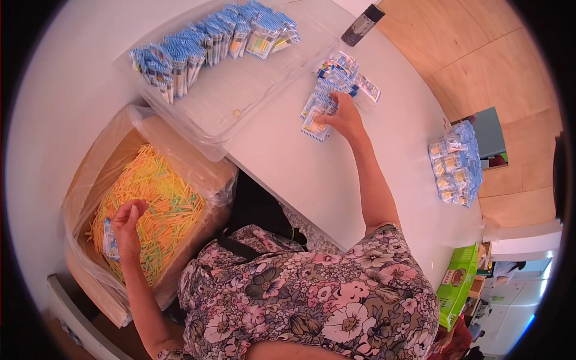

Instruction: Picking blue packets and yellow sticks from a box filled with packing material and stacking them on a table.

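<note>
Your left hand: half-curled beside packet — hold unclear
Right hand: parted over packets — hold unclear
Carton: left
Tray: upper left
Bottle: top

From my remote station I see a plain pale wall on the left, a white desk spanning the middle, seamed wood-toned panels at upper right, speckled floor below the desk's near edge, and, far right, a pale room area with bluish-white light.

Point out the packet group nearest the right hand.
The packet pile touched by the right hand; the row in the clear tray and the far-right cluster lie farther off.
</note>
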The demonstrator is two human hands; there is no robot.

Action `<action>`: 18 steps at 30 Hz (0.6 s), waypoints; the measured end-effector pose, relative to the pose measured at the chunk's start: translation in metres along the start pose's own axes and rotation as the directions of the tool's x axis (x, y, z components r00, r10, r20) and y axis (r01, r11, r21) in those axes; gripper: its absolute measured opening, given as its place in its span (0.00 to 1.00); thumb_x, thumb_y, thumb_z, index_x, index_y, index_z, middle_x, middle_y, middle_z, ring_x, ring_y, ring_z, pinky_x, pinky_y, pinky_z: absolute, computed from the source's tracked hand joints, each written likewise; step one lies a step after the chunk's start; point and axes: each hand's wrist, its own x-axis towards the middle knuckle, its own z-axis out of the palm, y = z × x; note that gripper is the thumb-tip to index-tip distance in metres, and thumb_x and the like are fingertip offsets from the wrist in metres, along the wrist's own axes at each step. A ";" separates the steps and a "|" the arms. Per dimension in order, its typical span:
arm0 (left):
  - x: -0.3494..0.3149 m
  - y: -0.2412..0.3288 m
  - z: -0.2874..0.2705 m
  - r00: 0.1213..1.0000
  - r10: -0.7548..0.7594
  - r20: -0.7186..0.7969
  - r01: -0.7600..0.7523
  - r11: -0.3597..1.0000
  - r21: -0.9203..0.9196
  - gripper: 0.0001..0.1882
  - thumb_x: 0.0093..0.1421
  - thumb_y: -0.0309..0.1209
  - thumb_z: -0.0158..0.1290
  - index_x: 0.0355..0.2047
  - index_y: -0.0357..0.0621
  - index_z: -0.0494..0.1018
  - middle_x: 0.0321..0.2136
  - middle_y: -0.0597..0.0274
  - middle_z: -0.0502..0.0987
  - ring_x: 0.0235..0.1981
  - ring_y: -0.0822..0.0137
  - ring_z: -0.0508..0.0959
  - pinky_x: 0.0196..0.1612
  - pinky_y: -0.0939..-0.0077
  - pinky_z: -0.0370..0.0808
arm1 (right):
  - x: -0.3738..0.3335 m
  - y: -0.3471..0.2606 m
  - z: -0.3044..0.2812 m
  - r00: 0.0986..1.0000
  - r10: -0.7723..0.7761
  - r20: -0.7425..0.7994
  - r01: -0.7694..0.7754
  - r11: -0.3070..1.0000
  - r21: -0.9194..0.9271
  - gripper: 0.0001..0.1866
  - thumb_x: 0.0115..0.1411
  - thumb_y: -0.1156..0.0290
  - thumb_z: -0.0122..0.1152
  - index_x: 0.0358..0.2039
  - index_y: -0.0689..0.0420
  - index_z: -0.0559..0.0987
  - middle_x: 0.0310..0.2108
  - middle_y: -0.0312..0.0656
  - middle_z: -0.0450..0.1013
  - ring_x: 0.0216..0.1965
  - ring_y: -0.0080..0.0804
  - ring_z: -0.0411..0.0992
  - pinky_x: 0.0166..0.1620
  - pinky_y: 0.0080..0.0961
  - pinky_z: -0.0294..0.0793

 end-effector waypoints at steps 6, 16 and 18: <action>-0.002 0.000 -0.002 1.000 0.013 0.015 -0.012 0.999 -0.041 0.11 0.60 0.29 0.53 0.39 0.36 0.75 0.36 0.57 0.79 0.38 0.68 0.77 0.49 0.71 0.72 | 0.011 -0.002 -0.002 0.960 0.220 0.172 -0.226 0.974 0.013 0.37 0.35 0.61 0.76 0.45 0.67 0.72 0.51 0.52 0.66 0.52 0.37 0.66 0.47 0.26 0.68; -0.002 0.000 -0.006 1.000 0.014 0.004 -0.013 0.997 -0.077 0.10 0.61 0.29 0.52 0.40 0.37 0.74 0.36 0.58 0.79 0.38 0.67 0.77 0.48 0.70 0.72 | 0.047 -0.011 -0.013 0.967 -0.161 0.197 0.229 0.890 -0.394 0.30 0.35 0.55 0.73 0.36 0.62 0.75 0.41 0.45 0.69 0.49 0.47 0.63 0.50 0.41 0.62; -0.001 0.004 -0.003 0.999 0.025 0.021 -0.024 0.996 -0.083 0.10 0.61 0.29 0.52 0.41 0.37 0.74 0.36 0.58 0.79 0.38 0.67 0.77 0.49 0.70 0.72 | 0.048 -0.019 -0.019 0.949 -0.014 0.314 0.157 0.887 -0.434 0.32 0.36 0.50 0.73 0.34 0.60 0.72 0.36 0.44 0.68 0.48 0.42 0.62 0.52 0.38 0.58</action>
